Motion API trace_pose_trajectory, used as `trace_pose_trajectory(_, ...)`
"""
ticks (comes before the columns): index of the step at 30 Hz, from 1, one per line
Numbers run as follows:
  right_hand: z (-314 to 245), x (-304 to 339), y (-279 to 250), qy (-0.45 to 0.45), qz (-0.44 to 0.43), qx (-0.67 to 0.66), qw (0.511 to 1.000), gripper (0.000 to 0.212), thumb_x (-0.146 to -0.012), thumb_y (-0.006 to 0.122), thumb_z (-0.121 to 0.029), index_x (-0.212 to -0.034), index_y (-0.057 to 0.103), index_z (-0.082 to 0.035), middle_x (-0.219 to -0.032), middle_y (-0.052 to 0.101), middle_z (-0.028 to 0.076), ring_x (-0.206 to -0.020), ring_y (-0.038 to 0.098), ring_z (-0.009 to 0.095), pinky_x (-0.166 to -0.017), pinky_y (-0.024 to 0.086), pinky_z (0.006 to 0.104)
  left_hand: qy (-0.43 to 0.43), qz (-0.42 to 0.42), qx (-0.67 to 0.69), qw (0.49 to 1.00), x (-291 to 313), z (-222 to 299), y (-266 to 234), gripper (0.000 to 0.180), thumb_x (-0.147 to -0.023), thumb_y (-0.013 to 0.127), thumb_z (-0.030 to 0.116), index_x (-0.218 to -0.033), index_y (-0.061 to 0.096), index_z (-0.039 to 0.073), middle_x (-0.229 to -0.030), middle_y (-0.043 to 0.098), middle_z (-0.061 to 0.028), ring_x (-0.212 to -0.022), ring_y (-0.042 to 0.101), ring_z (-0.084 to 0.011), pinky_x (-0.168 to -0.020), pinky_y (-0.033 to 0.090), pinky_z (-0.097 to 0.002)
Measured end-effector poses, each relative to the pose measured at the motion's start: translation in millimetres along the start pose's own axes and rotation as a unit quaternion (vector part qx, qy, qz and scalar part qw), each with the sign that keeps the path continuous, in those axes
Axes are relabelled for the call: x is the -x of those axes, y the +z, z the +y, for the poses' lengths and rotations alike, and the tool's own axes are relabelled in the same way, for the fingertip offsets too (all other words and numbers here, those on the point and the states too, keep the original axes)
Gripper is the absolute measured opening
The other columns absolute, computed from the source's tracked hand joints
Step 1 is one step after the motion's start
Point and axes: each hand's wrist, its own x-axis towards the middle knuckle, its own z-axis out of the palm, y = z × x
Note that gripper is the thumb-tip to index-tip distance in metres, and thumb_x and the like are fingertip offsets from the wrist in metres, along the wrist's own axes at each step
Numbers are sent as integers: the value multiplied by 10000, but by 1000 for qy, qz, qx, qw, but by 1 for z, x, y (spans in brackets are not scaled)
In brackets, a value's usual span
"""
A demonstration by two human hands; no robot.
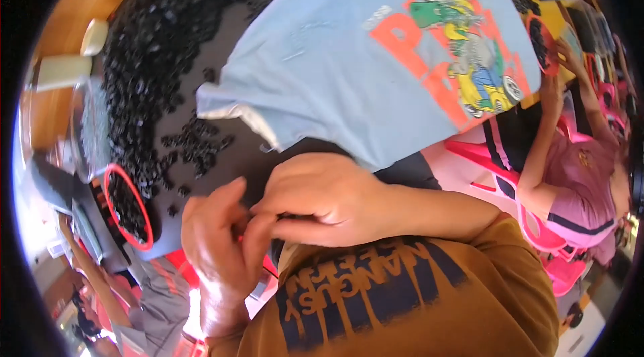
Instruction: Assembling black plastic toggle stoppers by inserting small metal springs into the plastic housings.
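My left hand [208,243] and right hand [325,196] meet, fingers bent and tips close together; whether they pinch anything, I cannot tell. Loose black pieces [200,149] lie beyond them, left of the blue cloth [308,72]. I judge this fine two-handed fingertip work, calling next for steady control.

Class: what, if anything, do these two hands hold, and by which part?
It cannot be told: left hand and right hand overlap, and could hide something small.

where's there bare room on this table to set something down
Bare dark table shows in a strip between the black heap and the blue cloth, and in a patch between the loose black pieces and the left hand. Crowded: the picture's upper left, under the heap.
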Motion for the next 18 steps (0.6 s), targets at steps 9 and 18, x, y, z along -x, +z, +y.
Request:
trace_pose_trajectory(9,0,4,4,-8,13,-3,1000,218,-758,697,-156,-915,596,-44,-839,561,106,-777,561,313,-688,455,393,-27,109,63,992,-19,6,-12,659,-888,562,471,-1237,459,-78,-698,494,-40,-587,415,-109,-548,337,-250)
trace_pose_trajectory(18,8,11,10,-41,51,-46,997,228,-725,667,-204,-751,532,-22,-817,553,165,-792,547,378,-691,445,464,217,-84,-50,971,-134,49,41,238,-717,675,-24,-948,632,6,-732,568,-95,-650,505,-253,-590,395,-344)
